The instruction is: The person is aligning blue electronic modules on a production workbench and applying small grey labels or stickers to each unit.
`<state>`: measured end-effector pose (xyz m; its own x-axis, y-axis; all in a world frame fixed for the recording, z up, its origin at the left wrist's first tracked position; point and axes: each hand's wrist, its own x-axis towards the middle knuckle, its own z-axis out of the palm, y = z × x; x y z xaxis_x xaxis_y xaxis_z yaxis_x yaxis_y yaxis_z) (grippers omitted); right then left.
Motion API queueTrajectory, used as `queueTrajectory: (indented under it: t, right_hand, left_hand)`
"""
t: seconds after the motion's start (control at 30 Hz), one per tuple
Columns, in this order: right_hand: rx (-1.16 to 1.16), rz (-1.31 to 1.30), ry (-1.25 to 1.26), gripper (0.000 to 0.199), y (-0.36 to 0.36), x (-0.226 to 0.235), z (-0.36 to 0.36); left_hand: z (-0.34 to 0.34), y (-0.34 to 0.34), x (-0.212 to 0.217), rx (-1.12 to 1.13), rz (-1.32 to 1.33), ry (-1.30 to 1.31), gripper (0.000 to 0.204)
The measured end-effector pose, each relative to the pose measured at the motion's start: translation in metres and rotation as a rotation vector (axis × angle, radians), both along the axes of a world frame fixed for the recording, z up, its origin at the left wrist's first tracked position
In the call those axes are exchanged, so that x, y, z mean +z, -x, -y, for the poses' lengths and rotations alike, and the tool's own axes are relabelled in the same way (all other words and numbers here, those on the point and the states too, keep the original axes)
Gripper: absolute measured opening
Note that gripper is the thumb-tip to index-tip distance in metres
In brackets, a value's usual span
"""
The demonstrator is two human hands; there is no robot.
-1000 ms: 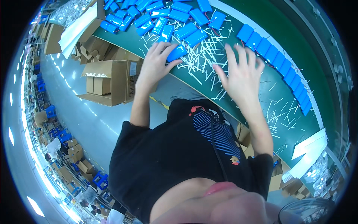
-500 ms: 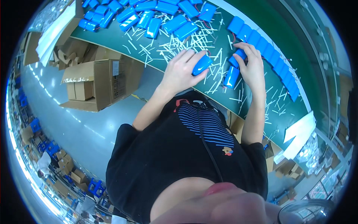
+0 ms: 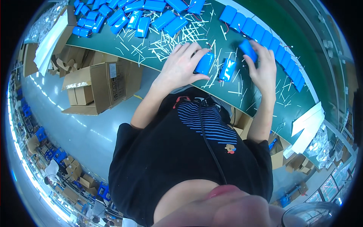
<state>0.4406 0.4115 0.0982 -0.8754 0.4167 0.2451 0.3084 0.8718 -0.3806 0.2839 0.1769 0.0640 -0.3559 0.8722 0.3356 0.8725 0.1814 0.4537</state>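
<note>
My left hand (image 3: 180, 67) is closed round a blue shrink-wrapped battery pack (image 3: 205, 63), its fingers over the top and its thumb along the near side. In my right hand (image 3: 262, 67), between thumb and fingers, is a second blue battery pack (image 3: 248, 50), beside the inner edge of a row of packs (image 3: 261, 33). A third battery pack (image 3: 227, 70) lies on the table between my two hands and touches neither. Thin white strips (image 3: 196, 32) are scattered around and beneath the packs.
More blue packs with thin leads (image 3: 134, 19) lie loosely at the far left of the green table (image 3: 113, 44). White sheets (image 3: 308, 122) hang at its right end. An open cardboard box (image 3: 99, 87) stands on the floor to the left.
My right hand has moved its pack away from the loose pack, toward the row on the right. My left hand still holds its pack. The whole view has shifted slightly.
</note>
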Motion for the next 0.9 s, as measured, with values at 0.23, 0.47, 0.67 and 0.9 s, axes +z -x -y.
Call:
queueTrajectory:
  t: [0.23, 0.47, 0.67, 0.9]
  right_hand:
    - [-0.258, 0.149, 0.449, 0.038, -0.04, -0.007, 0.036]
    - [0.147, 0.158, 0.4, 0.039, -0.065, -0.015, 0.022]
    - [-0.028, -0.177, 0.199, 0.041, -0.045, -0.006, 0.037]
    - [0.252, -0.018, 0.28, 0.049, -0.041, -0.007, 0.027]
  left_hand:
    - [-0.018, -0.016, -0.006, 0.041, 0.066, -0.063, 0.08]
    - [-0.024, -0.017, -0.001, -0.03, -0.017, 0.022, 0.084]
    - [-0.018, -0.016, -0.004, -0.002, -0.066, 0.013, 0.085]
    - [0.012, 0.063, 0.006, 0.11, -0.317, -0.125, 0.078]
